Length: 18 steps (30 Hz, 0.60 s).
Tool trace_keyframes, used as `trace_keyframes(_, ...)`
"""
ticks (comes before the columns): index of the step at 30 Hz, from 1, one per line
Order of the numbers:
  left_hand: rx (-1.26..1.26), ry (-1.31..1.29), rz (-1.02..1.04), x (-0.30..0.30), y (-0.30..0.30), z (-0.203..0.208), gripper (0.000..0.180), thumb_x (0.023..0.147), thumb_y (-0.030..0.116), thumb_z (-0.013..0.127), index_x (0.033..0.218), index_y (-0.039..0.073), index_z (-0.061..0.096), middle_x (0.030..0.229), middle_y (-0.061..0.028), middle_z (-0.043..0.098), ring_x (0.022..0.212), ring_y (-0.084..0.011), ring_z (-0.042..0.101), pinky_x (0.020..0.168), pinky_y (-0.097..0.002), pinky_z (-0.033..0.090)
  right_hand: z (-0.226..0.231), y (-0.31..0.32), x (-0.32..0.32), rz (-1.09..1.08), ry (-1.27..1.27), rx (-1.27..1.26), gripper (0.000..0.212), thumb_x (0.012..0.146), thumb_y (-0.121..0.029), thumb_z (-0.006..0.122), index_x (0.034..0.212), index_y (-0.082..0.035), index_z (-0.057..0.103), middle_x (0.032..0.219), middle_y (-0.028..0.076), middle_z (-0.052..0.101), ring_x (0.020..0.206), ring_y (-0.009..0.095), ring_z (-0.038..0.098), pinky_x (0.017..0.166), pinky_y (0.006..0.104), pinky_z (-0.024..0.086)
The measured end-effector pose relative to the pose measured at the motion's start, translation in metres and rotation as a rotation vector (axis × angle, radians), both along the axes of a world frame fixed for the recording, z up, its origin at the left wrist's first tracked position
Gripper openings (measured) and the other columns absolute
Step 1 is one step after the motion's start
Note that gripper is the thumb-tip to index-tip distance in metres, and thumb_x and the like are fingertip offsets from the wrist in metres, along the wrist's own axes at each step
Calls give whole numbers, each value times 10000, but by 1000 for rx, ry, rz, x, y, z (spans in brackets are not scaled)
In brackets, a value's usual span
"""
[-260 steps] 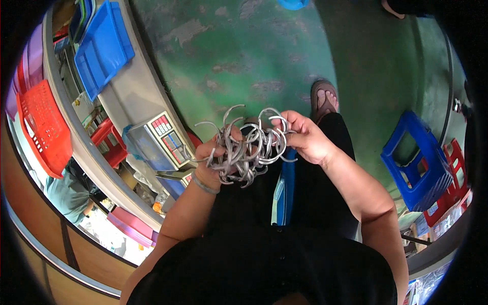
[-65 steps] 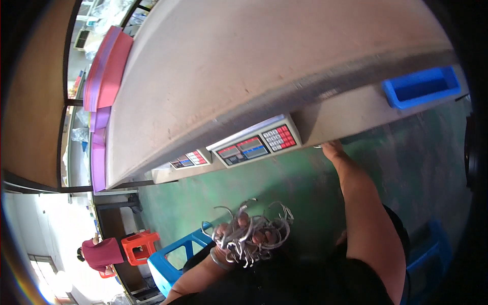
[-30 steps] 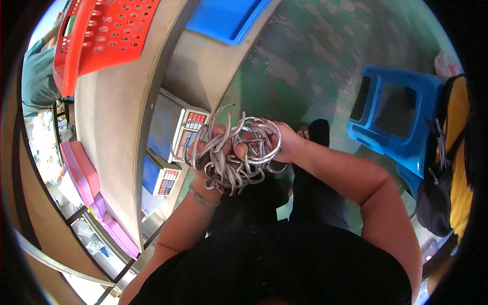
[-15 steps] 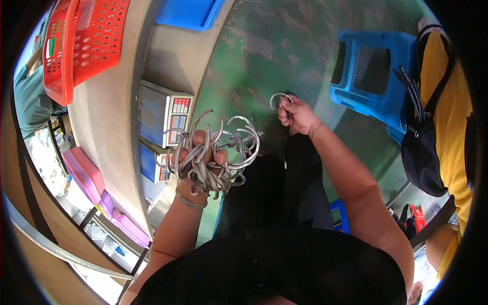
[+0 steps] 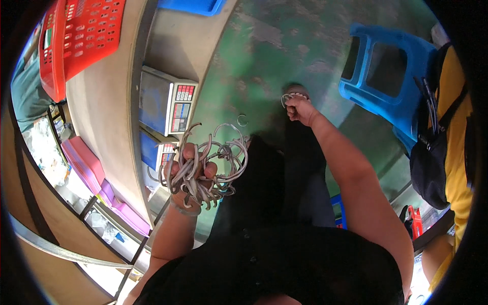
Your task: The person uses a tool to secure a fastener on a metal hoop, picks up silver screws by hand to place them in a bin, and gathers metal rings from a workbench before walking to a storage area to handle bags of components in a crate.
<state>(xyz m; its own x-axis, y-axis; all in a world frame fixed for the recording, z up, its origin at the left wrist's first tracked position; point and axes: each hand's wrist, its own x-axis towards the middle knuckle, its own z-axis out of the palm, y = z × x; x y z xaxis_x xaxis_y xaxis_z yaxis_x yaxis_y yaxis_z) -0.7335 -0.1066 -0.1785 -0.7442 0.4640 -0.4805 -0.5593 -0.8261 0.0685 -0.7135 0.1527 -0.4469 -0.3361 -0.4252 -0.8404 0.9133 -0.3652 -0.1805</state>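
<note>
A workshop, judging by its fittings: two keypad scales (image 5: 173, 104) stand on a low shelf (image 5: 188, 43) along the near side of a long beige workbench (image 5: 114, 104). A perforated red basket (image 5: 86, 40) and stacked pink and purple trays (image 5: 84, 165) line the workbench's far side, with a person in teal (image 5: 28, 94) beyond it. Right of the workbench, the green floor (image 5: 254, 66) is worn, a blue plastic stool (image 5: 362, 71) sits well apart, and curved metal pieces (image 5: 223, 151) are held bunched.
</note>
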Motion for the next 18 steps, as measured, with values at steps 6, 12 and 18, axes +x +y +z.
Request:
trace_keyframes(6, -102, -9, 90, -6, 4, 28, 247, 736, 166, 549, 924, 16, 493, 687, -152, 609, 619, -218, 598, 668, -370, 471, 0, -4, -14, 162, 81, -45, 349, 830, -359, 555, 637, -81, 467, 545, 0, 435, 470, 114, 428, 424, 263, 334)
trace_keyframes(12, -255, -19, 36, -27, 13, 37, 165, 803, 210, 577, 806, 64, 499, 431, 9, 417, 415, -86, 406, 510, -253, 380, -14, -19, -33, 326, 79, 42, 315, 797, -356, 548, 699, -56, 546, 512, 48, 480, 436, 143, 465, 391, 323, 338)
trace_keyframes(18, -5, 40, -63, -18, -24, -5, 216, 716, 190, 568, 855, 35, 511, 672, -152, 563, 642, -301, 534, 568, -365, 451, -65, -54, 13, 777, 601, 452, 335, 746, -351, 583, 745, -16, 575, 590, 89, 542, 541, 173, 529, 547, 314, 425)
